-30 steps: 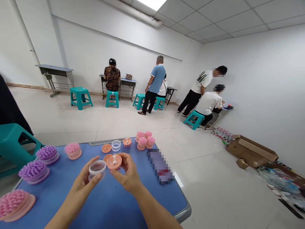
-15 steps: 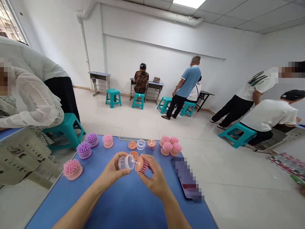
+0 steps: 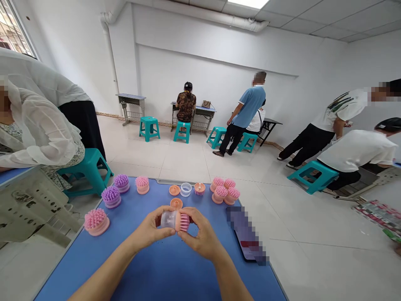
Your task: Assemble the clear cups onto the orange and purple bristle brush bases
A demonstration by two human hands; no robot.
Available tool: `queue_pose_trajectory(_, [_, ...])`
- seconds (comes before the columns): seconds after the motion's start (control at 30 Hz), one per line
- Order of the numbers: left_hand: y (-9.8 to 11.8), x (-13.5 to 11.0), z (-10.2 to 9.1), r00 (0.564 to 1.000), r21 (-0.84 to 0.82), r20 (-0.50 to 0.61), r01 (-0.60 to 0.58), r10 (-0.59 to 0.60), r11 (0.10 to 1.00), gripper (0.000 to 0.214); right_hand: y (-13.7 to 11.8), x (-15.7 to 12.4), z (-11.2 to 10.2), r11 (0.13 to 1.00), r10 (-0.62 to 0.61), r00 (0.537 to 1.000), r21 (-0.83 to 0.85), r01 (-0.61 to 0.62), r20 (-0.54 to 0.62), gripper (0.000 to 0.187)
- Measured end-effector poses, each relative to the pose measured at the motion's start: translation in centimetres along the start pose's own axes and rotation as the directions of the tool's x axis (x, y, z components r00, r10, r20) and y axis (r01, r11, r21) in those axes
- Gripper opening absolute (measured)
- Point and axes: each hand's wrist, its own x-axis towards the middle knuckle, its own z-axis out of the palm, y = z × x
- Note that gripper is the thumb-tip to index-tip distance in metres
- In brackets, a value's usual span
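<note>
My left hand is closed around a clear plastic cup lying on its side above the blue table. My right hand grips a pink bristled brush head with an orange base. The base meets the cup's open end, so the two parts touch in line; whether they are locked together I cannot tell. Just beyond my fingers lies an orange disc. Behind it are another orange disc, a clear ring-shaped part and an upturned brush head with its orange inside showing.
Several pink brushes cluster at the table's far right. Two purple brushes and two pink ones stand along the left side. A phone, partly blurred, lies by the right edge. People sit and stand around the room near teal stools.
The cup and the brush head, apart before with a thin white tube between them, now touch end to end. The tube no longer shows. My hands have come closer together.
</note>
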Motion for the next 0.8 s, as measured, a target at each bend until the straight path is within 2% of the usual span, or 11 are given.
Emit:
queue_pose_trajectory(0.1, [0.6,-0.1,0.0,0.999,0.031,0.025,0.04,-0.041,0.999,0.043,0.0,0.0,-0.1,1.0,0.019,0.999,0.005,-0.019,0.029,0.041])
queue_pose_trajectory(0.27, [1.3,-0.2,-0.1,0.99,0.064,0.035,0.134,-0.136,0.989,0.032,0.1,0.0,-0.3,1.0,-0.03,0.997,0.009,0.03,0.071,0.044])
queue_pose_trajectory(0.4, [0.7,-0.2,-0.3,0.953,-0.037,0.092,0.292,-0.288,0.956,0.037,0.1,0.0,-0.4,1.0,-0.025,0.993,0.014,0.023,0.118,0.046])
queue_pose_trajectory(0.57, [-0.5,0.1,-0.5,0.905,-0.188,0.125,0.424,-0.407,0.886,0.048,0.0,-0.1,-0.4,0.999,-0.024,0.989,0.033,0.02,0.147,0.044])
queue_pose_trajectory(0.63, [-0.7,0.1,-0.4,0.904,-0.22,0.115,0.428,-0.413,0.876,0.047,0.1,-0.1,-0.3,0.999,-0.03,0.99,0.03,0.026,0.134,0.044])
queue_pose_trajectory(0.8, [-0.1,-0.1,-0.2,0.958,-0.238,0.075,0.287,-0.277,0.928,0.034,0.6,-0.1,-0.1,1.0,-0.006,0.998,-0.024,0.008,0.065,0.045])
